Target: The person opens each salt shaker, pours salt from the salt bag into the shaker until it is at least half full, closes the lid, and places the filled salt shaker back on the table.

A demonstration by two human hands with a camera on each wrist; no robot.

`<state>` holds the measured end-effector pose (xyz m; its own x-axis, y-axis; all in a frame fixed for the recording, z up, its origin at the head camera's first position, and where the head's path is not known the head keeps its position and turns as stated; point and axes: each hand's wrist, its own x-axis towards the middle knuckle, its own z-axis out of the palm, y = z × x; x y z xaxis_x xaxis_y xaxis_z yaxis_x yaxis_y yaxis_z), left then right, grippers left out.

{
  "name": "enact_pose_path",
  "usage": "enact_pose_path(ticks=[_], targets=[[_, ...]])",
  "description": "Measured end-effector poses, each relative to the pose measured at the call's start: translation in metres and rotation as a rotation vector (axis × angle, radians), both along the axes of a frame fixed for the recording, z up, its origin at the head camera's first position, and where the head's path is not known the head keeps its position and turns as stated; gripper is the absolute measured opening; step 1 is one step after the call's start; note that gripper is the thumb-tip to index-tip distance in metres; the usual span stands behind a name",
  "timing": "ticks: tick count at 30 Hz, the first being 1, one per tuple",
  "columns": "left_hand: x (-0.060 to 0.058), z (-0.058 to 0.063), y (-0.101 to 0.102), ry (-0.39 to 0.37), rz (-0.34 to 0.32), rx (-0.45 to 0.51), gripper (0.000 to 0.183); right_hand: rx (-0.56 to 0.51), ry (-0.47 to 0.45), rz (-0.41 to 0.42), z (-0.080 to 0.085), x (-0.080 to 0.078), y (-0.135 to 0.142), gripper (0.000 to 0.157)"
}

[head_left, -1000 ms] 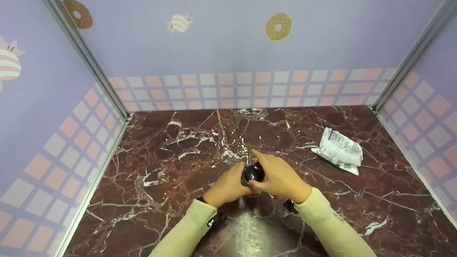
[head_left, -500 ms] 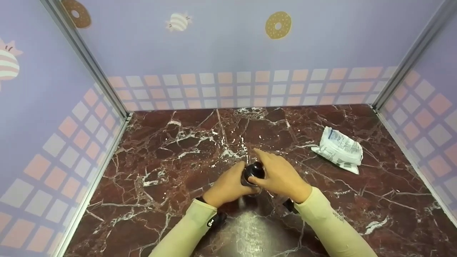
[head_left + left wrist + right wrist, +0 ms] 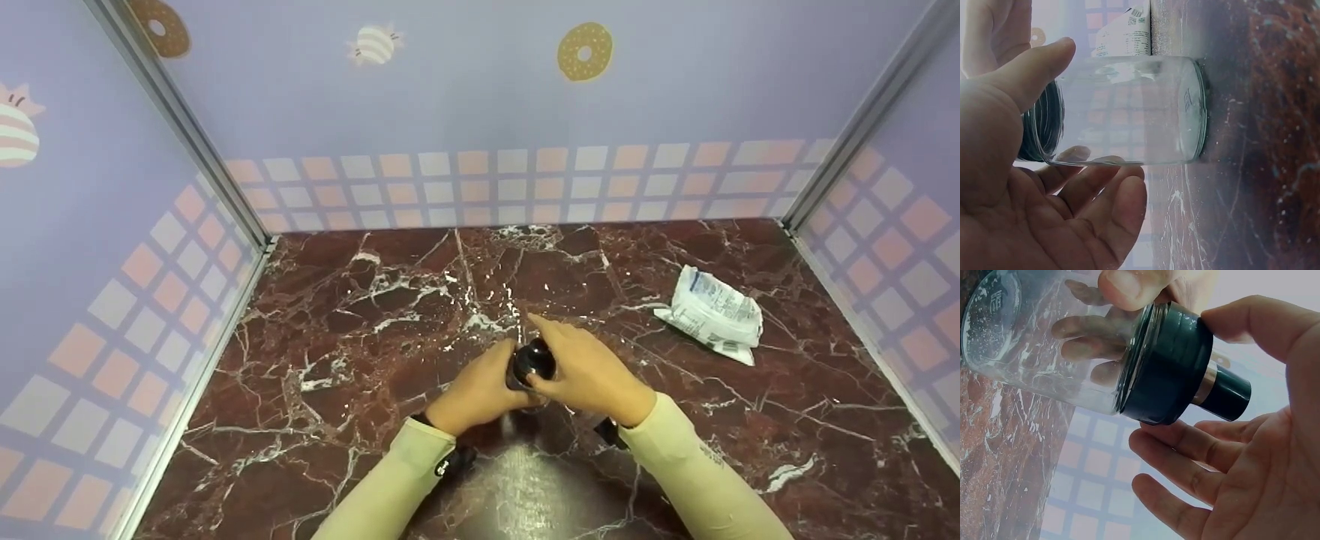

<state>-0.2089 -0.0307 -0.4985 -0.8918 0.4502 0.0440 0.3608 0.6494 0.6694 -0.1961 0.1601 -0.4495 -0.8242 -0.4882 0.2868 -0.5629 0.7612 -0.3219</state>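
Observation:
A clear glass jar [image 3: 1123, 112] stands upright on the marbled tabletop, capped by a black lid [image 3: 1168, 365] with a black knob [image 3: 1227, 395] on a metallic neck. My left hand [image 3: 476, 390] holds the jar around its upper part, thumb on one side and fingers on the other. The lid's side is between the thumb and fingers of my right hand [image 3: 592, 367]. In the right wrist view the knob sits below that palm, untouched. Through the glass I see nothing inside the jar. From the head view, the hands hide most of the jar's body.
A crumpled white printed packet [image 3: 716, 319] lies at the right on the dark red marbled table [image 3: 337, 465]. Purple panels with a checked border enclose the back [image 3: 480, 112] and both sides. Each wrist carries a small black device.
My right thumb and fingers shift slightly around the lid. The left hand and the jar stay in place, and the packet has not moved.

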Motion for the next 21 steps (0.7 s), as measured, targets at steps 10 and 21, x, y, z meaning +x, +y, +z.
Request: enact_pose_path(ticks=[10,21], targets=[[0.0011,0.0010,0.0000,0.008,0.000,0.000,0.076,0.001,0.026,0.053,-0.0002,-0.0002,0.0006,0.089],[0.0002,0.0006,-0.0006,0.005,0.004,-0.003,0.074,0.034,0.048,-0.027,0.0006,-0.0019,-0.0026,0.092]])
